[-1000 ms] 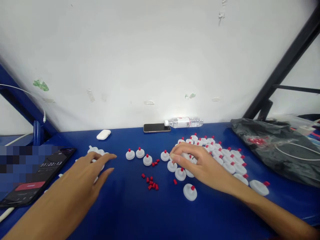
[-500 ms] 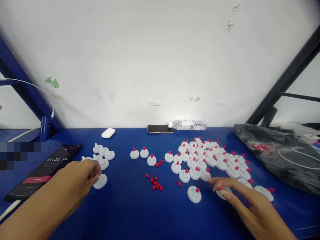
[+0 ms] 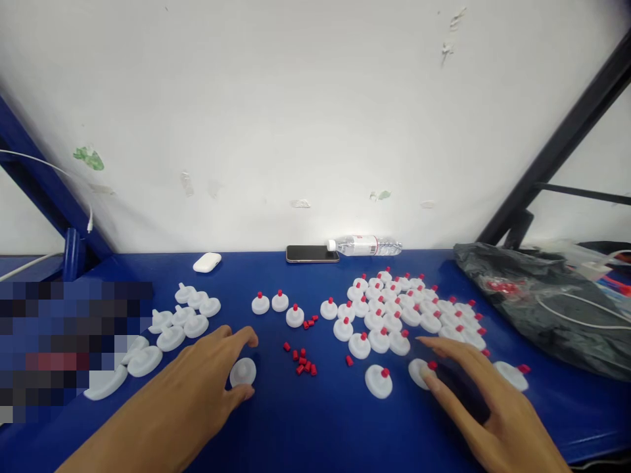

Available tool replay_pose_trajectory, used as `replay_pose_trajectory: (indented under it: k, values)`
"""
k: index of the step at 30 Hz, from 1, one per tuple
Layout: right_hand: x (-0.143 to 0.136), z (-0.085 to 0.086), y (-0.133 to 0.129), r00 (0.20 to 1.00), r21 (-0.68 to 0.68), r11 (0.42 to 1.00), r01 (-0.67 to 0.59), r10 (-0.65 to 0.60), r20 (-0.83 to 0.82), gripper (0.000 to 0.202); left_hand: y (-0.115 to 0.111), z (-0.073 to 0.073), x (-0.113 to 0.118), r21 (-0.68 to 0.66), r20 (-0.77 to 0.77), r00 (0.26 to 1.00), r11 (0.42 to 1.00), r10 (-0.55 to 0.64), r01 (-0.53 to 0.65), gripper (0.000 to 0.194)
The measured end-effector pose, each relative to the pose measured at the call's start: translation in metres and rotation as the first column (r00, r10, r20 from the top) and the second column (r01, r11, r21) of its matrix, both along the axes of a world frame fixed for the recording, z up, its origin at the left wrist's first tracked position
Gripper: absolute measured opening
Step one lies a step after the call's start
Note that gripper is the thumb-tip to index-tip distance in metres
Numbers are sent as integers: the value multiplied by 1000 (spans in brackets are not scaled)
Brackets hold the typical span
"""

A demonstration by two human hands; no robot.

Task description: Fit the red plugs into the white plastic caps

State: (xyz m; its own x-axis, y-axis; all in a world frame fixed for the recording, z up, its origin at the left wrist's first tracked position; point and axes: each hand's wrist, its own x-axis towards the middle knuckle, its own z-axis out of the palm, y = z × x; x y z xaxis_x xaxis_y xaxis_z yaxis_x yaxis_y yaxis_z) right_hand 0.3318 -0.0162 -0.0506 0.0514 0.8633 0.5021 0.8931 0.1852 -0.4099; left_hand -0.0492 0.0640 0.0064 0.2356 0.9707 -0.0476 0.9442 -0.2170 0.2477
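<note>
- Head view: the left hand (image 3: 210,381) is spread wide, thumb and fingers either side of a bare white disc (image 3: 243,372) on the blue table (image 3: 296,427).
- The right hand (image 3: 507,420) also gapes, its thumb at a red-capped disc (image 3: 417,373) (touching or just above, I cannot tell).
- Loose red caps (image 3: 307,366) lie between the hands.
- Capped discs (image 3: 359,347) crowd beyond the right hand; uncapped discs (image 3: 170,338) sit beyond and left of the left.

This place appears to be a simple workshop, because on the blue table (image 3: 276,433), which stands between metal beams (image 3: 557,138) before a marked white wall (image 3: 276,118), there lie many similar white discs (image 3: 374,320), small red caps (image 3: 307,366) and a black plastic bag (image 3: 557,341).
</note>
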Motion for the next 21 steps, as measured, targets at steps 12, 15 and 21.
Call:
replay_pose_trajectory:
  k: [12,15,21]
  values:
    - [-67,16,25,924,45,940,-337,321,207,20,-8,26,14,-106,-6,1000,994,-25,24,16]
    - [-51,7,26,940,34,954,-297,286,184,21,-11,26,13,-58,22,999,998,-37,38,22]
    - [-26,3,19,979,97,980,-172,159,127,25,-14,20,11,40,22,997,997,-69,68,32]
